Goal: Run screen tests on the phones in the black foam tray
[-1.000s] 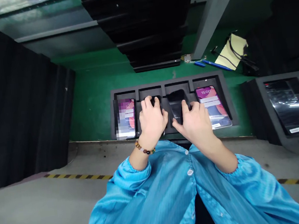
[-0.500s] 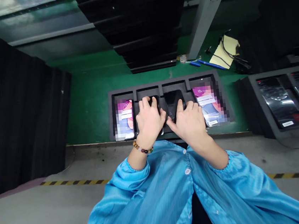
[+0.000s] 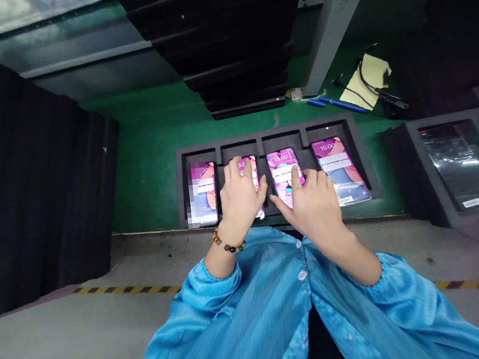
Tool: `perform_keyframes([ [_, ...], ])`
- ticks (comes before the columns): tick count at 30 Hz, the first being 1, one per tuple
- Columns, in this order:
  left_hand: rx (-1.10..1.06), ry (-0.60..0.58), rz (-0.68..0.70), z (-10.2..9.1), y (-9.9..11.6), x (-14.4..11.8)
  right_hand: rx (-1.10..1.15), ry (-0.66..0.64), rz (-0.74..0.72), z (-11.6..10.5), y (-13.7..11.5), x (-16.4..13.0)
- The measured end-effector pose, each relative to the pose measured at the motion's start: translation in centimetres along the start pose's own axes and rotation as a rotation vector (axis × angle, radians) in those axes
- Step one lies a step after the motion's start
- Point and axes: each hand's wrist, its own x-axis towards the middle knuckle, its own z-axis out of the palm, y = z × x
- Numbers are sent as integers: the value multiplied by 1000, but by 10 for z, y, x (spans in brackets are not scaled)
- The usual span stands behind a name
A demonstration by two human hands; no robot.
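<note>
A dark tray [image 3: 218,152] with a row of compartments lies along the front edge of the green table. Four is not needed to describe them: several smartphones sit in it, their screens lit. My left hand [image 3: 240,195] rests over the second phone from the left [image 3: 254,169], fingers spread and covering much of its screen. My right hand [image 3: 313,197] lies over the lower right of the third phone [image 3: 281,159], index finger on or just above its screen. Its other fingers reach the left side of the rightmost phone [image 3: 341,169]. The leftmost phone [image 3: 207,194] is untouched and partly pixelated.
Black stacked trays [image 3: 246,76] stand behind, with another dark stack [image 3: 30,184] at left. A grey post [image 3: 332,27] rises beside blue pens [image 3: 343,104], yellow paper [image 3: 360,84] and a black cable. At right, a tray [image 3: 432,182] holds more dark-screened phones.
The second and third phones' screens have gone from dark to lit. My right hand has shifted slightly right and down; my left hand has barely moved.
</note>
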Motion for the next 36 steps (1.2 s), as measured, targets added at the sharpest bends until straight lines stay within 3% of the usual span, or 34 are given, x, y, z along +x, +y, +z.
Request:
perform_keyframes([
  [4,-172,141,158,-12,-21,-11,265,182,-115,-3,47,-22],
  [7,-220,80,353,-26,-41,-31,287,348,-62,-7,94,-50],
  [9,-210,4,444,-32,-46,-44,282,295,-100,-8,111,-67],
  [13,-142,-129,452,-28,-21,-53,268,82,-297,1,97,-65],
  [16,-53,-184,388,-16,7,-32,181,23,-324,12,71,-23],
  [18,-5,-160,316,-13,14,-13,140,42,-274,11,63,10],
  [20,-3,-101,254,-18,5,-2,145,97,-226,2,67,32],
  [22,-37,-21,218,-32,-19,-9,199,184,-212,-11,85,35],
  [24,-74,43,192,-45,-49,-30,265,257,-227,-20,111,21],
  [26,-117,21,187,-53,-76,-51,318,275,-206,-23,136,1],
  [29,-193,-22,195,-46,-96,-56,387,263,-143,-16,153,-20],
  [33,-216,42,220,-29,-92,-17,358,223,-234,-5,123,-23],
  [36,-206,154,228,-33,-86,0,264,122,-409,3,83,-19],
])
